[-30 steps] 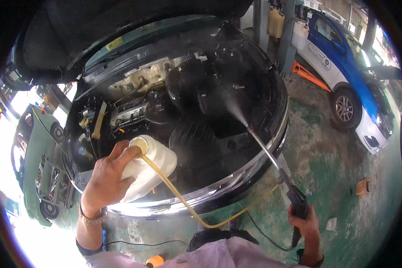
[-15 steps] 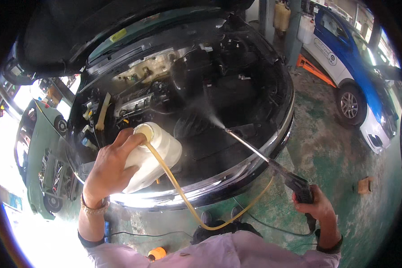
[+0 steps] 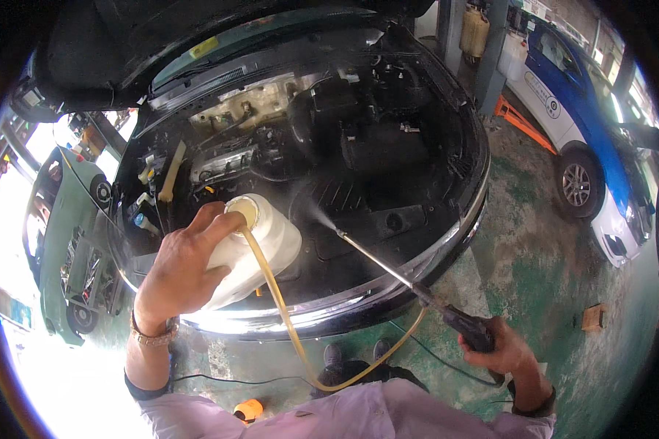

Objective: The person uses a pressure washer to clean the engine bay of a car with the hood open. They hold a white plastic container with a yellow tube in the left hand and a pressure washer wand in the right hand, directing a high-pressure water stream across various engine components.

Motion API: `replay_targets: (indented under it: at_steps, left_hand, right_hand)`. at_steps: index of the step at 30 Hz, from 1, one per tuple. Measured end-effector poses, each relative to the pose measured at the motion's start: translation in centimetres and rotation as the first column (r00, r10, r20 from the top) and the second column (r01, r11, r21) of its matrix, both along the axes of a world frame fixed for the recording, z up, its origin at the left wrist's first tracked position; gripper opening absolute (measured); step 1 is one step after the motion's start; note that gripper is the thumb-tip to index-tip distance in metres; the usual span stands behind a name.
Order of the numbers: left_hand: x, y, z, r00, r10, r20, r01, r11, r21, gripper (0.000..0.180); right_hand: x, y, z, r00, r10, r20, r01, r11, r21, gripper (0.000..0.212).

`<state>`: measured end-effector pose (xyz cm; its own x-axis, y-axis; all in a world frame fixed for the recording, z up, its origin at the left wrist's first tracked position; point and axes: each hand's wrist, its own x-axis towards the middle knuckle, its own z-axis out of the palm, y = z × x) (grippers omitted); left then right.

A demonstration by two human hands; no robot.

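- Head view: the left hand (image 3: 179, 267) is gripping a white jug (image 3: 252, 249) by its neck, above the engine bay (image 3: 359, 146).
- The right hand (image 3: 501, 351) is closing around the spray gun (image 3: 465, 329); its lance (image 3: 377, 257) is misting.
- The jug is probably light but slippery; its yellow hose (image 3: 285, 322) is hanging soft.

We are wearing a pale lilac shirt (image 3: 359, 413) with dark cuffs (image 3: 148, 389), a gold watch (image 3: 152, 336) and dark shoes (image 3: 333, 356)
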<state>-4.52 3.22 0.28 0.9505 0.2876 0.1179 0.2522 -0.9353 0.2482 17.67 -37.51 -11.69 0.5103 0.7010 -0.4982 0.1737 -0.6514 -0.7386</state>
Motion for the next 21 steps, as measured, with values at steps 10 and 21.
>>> replay_targets:
  at_steps: [10, 21]
  left_hand:
    - [0.3, -0.5, 0.2, 0.999, 0.053, -0.004, -0.053, 0.998, -0.020, 0.056]
    - [0.3, -0.3, 0.3, 0.998, 0.059, -0.022, -0.060, 0.998, -0.031, 0.056]
  right_hand:
    - [1.3, -4.4, -2.0, 0.794, -0.600, -0.095, 0.598, 0.746, 0.292, 0.032]
    - [1.4, -5.6, -3.8, 0.811, -0.478, -0.338, 0.585, 0.675, 0.449, 0.036]
